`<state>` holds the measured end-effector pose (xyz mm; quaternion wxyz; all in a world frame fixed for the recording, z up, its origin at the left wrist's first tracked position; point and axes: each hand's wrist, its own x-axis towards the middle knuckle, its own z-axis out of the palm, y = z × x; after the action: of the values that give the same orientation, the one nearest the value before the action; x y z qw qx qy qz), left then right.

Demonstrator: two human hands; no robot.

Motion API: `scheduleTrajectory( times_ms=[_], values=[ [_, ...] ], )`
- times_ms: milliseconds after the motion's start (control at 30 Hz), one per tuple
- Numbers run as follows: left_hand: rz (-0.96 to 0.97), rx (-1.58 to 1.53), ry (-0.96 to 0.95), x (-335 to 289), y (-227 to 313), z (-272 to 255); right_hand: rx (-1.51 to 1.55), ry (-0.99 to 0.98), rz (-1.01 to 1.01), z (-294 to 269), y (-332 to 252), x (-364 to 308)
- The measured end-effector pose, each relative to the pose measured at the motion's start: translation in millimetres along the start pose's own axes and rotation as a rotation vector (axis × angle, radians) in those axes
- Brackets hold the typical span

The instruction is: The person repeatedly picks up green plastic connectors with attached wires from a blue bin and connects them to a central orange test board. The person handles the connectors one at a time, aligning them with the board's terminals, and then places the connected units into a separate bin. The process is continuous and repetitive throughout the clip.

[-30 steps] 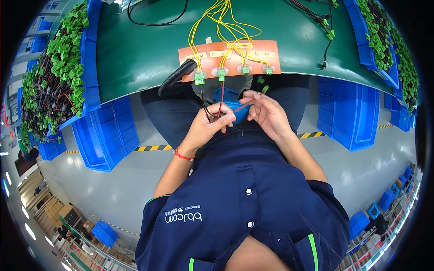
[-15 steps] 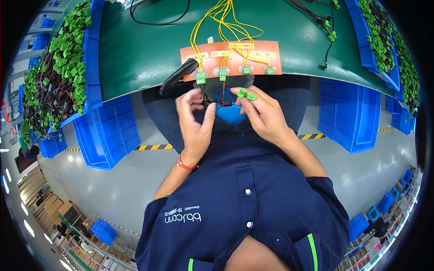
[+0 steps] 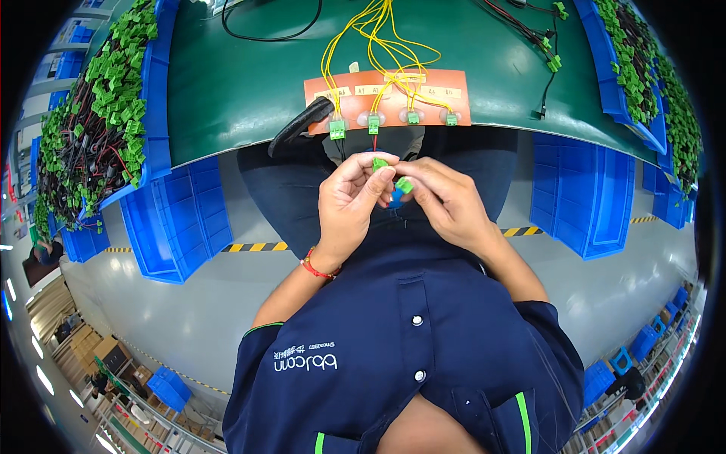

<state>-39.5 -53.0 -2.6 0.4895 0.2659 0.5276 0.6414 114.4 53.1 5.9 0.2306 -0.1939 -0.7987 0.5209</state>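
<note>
In front of my lap, my left hand (image 3: 346,203) pinches a small green terminal connector (image 3: 380,163) between thumb and forefinger. Close beside it, my right hand (image 3: 451,206) has its fingers closed on a second green terminal connector (image 3: 404,185); the fingertips of both hands nearly meet. Just beyond them, an orange board (image 3: 314,89) lies at the bench edge, with several green terminal sockets (image 3: 338,130) along its near side. Yellow wires (image 3: 370,34) run from these sockets toward the back. A blue object (image 3: 396,200) is mostly hidden behind my hands.
A black curved strip (image 3: 301,125) sticks out over the edge of the green bench (image 3: 227,91). Blue bins (image 3: 157,83) heaped with green-ended cables flank it. Lower blue crates (image 3: 175,223) stand at both sides. Loose black cables (image 3: 546,45) lie at the back right.
My left hand has moved right and closed on a green connector. My right hand has come slightly lower, and the two connectors that sat together in it are now apart, one in each hand.
</note>
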Motion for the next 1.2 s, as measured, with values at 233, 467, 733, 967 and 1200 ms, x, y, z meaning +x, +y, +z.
scheduleTrajectory(
  times_ms=[233,467,733,967,1200],
  values=[
    [-0.061,-0.155,-0.007,5,2,-2,0.067,0.178,-0.159,8,-3,5],
    [-0.053,-0.091,-0.044,0,5,-2,0.170,0.138,-0.053,10,8,13],
    [-0.022,0.118,-0.096,-7,-3,-5,0.410,0.081,0.160,10,17,9],
    [-0.046,0.170,-0.181,-4,0,-14,0.432,0.033,0.173,11,18,5],
    [-0.129,-0.021,-0.127,-7,-4,-3,0.856,0.117,0.393,9,15,10]
  ],
)
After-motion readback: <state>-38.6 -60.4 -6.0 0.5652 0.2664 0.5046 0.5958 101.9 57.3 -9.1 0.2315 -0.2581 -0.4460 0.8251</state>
